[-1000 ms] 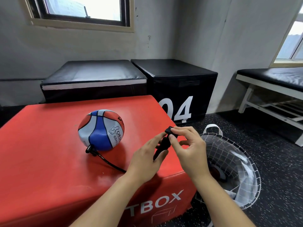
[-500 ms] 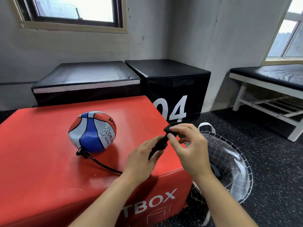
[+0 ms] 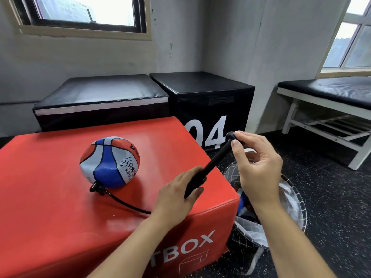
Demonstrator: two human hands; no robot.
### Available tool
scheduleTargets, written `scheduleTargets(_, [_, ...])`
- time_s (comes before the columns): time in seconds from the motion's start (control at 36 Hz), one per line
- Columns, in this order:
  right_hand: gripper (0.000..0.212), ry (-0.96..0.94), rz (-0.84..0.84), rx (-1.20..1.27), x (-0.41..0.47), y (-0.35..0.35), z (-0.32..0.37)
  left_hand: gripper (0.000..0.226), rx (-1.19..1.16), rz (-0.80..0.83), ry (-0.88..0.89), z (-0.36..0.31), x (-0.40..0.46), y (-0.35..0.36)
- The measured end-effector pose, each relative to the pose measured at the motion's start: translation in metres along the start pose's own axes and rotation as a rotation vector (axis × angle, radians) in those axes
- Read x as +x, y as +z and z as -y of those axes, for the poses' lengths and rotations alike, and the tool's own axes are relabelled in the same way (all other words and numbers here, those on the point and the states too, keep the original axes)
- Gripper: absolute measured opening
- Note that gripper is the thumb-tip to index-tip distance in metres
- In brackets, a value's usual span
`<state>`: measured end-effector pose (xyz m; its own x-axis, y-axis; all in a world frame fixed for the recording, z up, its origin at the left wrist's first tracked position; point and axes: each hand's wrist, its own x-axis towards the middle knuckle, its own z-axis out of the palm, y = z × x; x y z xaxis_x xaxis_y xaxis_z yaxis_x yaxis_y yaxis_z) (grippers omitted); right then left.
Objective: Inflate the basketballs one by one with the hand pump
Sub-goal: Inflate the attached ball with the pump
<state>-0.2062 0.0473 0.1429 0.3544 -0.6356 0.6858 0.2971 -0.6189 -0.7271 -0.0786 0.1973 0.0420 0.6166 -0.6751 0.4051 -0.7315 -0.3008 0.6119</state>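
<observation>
A red, white and blue basketball [image 3: 110,161], partly flat, lies on the red foam box [image 3: 50,207]. A black hose [image 3: 120,201] runs from its valve to the black hand pump [image 3: 208,167]. My left hand [image 3: 178,195] grips the pump's barrel over the box's right corner. My right hand [image 3: 257,163] pinches the handle at the top of the rod, which is drawn far out of the barrel, up and to the right.
A mesh basket [image 3: 297,199] holding more balls stands on the floor right of the red box. Behind are a black box marked 04 [image 3: 206,109] and a low black padded box [image 3: 100,101]. A white-framed bench [image 3: 329,101] stands at the right.
My right hand has pulled the pump handle up and to the right, drawing the rod out of the barrel. The left hand keeps its hold on the barrel.
</observation>
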Motion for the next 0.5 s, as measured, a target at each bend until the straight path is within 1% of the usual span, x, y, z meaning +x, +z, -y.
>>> scheduleTargets(0.14, [0.015, 0.011, 0.046, -0.025, -0.009, 0.015, -0.006, 0.066, -0.025, 0.011, 0.003, 0.002, 0.001, -0.006])
scheduleTargets(0.5, [0.019, 0.029, 0.28, -0.064, -0.041, 0.057, -0.025, 0.065, -0.034, -0.041, -0.002, 0.01, 0.002, -0.012])
